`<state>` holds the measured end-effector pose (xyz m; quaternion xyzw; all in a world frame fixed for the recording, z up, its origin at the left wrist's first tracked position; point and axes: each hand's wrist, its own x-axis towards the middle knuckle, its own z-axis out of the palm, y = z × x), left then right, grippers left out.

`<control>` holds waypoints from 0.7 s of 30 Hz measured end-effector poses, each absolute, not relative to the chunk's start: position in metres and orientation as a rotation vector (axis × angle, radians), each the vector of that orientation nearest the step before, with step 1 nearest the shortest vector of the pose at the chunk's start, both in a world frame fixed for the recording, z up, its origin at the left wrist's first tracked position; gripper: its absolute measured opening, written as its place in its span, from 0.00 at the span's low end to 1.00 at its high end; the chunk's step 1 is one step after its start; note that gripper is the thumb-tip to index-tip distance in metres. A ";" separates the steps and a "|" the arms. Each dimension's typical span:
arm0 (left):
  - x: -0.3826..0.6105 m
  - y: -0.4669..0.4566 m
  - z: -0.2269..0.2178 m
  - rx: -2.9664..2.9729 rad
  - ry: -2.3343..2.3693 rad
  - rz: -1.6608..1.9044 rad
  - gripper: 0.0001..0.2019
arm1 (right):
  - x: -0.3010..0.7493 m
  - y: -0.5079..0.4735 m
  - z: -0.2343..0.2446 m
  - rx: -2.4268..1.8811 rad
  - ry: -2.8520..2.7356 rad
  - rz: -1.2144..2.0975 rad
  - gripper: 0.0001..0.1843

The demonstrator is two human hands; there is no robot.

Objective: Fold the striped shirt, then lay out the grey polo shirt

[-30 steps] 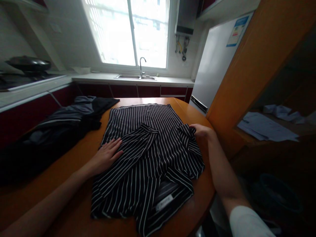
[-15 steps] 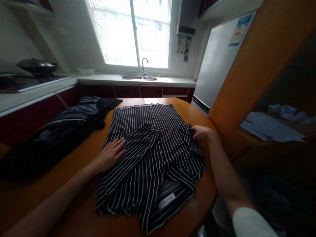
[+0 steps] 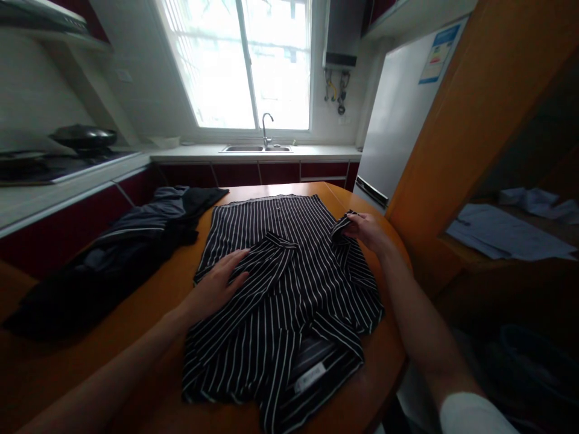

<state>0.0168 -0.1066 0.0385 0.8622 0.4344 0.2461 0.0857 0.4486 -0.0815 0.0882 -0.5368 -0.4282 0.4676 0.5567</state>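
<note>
Orange wooden tabletop (image 3: 149, 313) in a kitchen, with a window (image 3: 244, 60) and sink (image 3: 253, 148) behind, carries a black striped shirt (image 3: 289, 301) spread flat at its middle, label end nearest the person. The left hand (image 3: 219, 283) lies palm down on the shirt's left side, fingers (image 3: 237, 258) released and spread over a folded-in sleeve. The right hand (image 3: 365, 230) pinches the other sleeve (image 3: 342, 224) in clenched fingers, lifting it slightly at the right edge. A dark heap of clothes (image 3: 122, 253) lies just left of the shirt.
</note>
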 end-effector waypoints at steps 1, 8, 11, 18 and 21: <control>0.031 -0.107 0.047 2.516 1.256 0.733 0.30 | 0.444 -0.081 0.087 -1.216 -1.003 1.143 0.08; 0.171 -0.070 0.066 1.969 0.979 0.813 0.41 | 0.424 -0.075 0.074 -1.069 -1.036 1.302 0.08; 0.218 -0.050 0.063 1.884 0.944 0.862 0.42 | 0.420 -0.076 0.072 -0.992 -1.073 1.386 0.08; 0.236 -0.028 0.066 1.533 1.021 0.895 0.16 | 0.444 -0.077 0.071 -0.871 -1.357 1.526 0.17; 0.221 -0.025 0.078 1.305 1.053 0.874 0.11 | 0.463 -0.063 0.061 -1.091 -1.313 1.234 0.15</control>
